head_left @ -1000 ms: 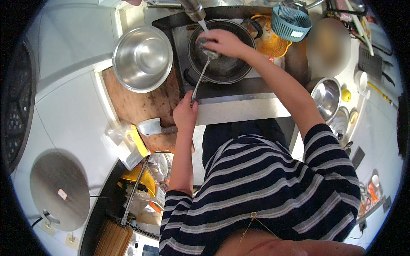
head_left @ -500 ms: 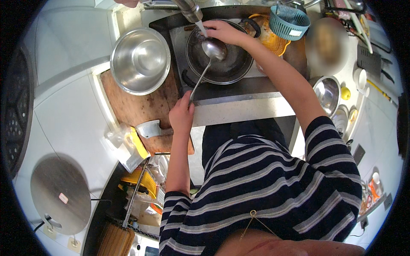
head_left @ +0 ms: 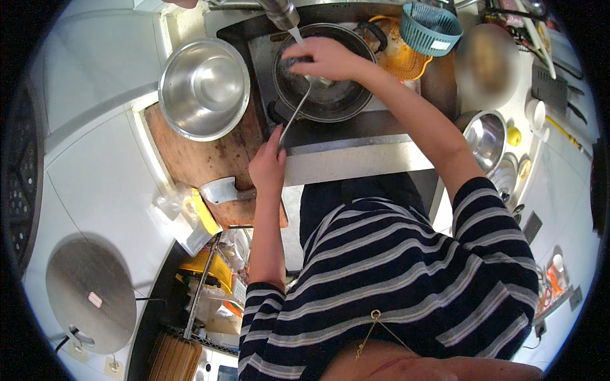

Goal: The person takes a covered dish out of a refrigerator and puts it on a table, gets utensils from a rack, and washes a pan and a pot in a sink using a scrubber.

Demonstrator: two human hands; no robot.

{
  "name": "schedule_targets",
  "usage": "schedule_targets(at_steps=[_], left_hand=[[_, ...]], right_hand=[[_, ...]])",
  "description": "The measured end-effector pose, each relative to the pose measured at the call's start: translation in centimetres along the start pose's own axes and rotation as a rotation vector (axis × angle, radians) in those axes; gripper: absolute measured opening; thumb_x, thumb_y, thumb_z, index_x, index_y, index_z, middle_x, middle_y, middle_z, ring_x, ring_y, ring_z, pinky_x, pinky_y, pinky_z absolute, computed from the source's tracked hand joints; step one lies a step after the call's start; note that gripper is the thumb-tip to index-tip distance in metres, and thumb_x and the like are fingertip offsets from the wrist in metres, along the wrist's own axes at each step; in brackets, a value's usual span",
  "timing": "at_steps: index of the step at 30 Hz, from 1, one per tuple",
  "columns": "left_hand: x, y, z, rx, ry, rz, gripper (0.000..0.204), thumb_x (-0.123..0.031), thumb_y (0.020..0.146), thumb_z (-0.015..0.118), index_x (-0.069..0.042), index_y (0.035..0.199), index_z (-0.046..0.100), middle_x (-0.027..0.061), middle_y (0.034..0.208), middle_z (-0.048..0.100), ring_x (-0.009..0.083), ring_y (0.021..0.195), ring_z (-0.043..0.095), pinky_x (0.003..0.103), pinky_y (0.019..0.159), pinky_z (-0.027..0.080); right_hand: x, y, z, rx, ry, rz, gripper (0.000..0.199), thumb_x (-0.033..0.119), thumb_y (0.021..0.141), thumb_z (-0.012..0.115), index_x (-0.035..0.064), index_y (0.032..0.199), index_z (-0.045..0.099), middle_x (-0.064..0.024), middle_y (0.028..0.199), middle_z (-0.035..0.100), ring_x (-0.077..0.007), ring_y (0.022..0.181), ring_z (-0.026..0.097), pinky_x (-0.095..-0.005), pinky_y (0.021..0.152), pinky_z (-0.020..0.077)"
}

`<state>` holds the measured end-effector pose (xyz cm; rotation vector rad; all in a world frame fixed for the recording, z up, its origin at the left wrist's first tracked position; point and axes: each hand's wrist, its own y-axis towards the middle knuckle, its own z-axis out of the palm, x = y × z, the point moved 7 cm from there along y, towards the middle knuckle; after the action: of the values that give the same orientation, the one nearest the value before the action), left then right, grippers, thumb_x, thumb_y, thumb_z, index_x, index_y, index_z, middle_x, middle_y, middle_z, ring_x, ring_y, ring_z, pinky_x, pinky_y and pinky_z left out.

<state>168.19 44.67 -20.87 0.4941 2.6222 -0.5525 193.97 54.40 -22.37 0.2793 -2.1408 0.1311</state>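
My left hand [head_left: 267,168] is closed round the handle of a metal ladle [head_left: 296,115], whose bowl end reaches into a black pot [head_left: 346,105] in the sink [head_left: 387,130]. Over the ladle's bowl lies my right hand [head_left: 327,58], fingers bent and smeared by motion, covering most of it. A dark, blurred thing shows under those fingers; its kind is unclear. From the faucet [head_left: 279,13] above, water runs down onto the right hand.
Left of the sink, a steel bowl [head_left: 203,89] stands on a wooden cutting board [head_left: 184,149], with a cleaver [head_left: 219,190] nearer me. To the right sit a teal basket [head_left: 431,30], an orange basket [head_left: 413,60] and another metal bowl [head_left: 486,140].
My right hand has moved down and slightly left, from the pot's far rim onto the ladle's bowl, now mostly covered. The left hand keeps its hold on the handle.
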Motion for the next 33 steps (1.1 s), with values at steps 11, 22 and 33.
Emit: schedule_targets(at_steps=[11,22,33], left_hand=[[-2.4,1.0,1.5,-0.102,-0.365,-0.144,0.045,-0.009,0.087,0.064,-0.012,0.132,0.06,0.0167,0.102,0.07,0.029,0.084,0.069,0.036,0.078,0.053],[-4.8,0.0,3.8,0.275,-0.891,-0.397,0.031,-0.004,0.091,0.06,-0.008,0.121,0.063,-0.0005,0.074,0.056,0.007,0.059,0.049,0.023,0.055,0.04],[-5.8,-1.3,4.6,0.517,-1.239,-0.54,0.027,-0.003,0.095,0.056,-0.007,0.122,0.056,-0.0043,0.054,0.037,0.0049,0.039,0.032,0.023,0.037,0.028]], right_hand=[[-6.7,-3.3,0.2,-0.531,0.452,0.324,0.034,0.025,0.092,0.065,0.0063,0.121,0.067,-0.0118,0.117,0.07,-0.0214,0.108,0.065,-0.0331,0.096,0.0479],[-7.6,-5.6,1.6,-0.592,1.141,0.66,0.031,0.022,0.102,0.05,0.0116,0.127,0.063,-0.0037,0.122,0.066,-0.0179,0.097,0.068,-0.0304,0.065,0.0602],[-8.2,-4.6,1.5,-0.353,1.076,0.563,0.039,0.033,0.098,0.056,0.01,0.13,0.057,-0.0074,0.107,0.069,-0.02,0.072,0.07,-0.0304,0.05,0.0516]])
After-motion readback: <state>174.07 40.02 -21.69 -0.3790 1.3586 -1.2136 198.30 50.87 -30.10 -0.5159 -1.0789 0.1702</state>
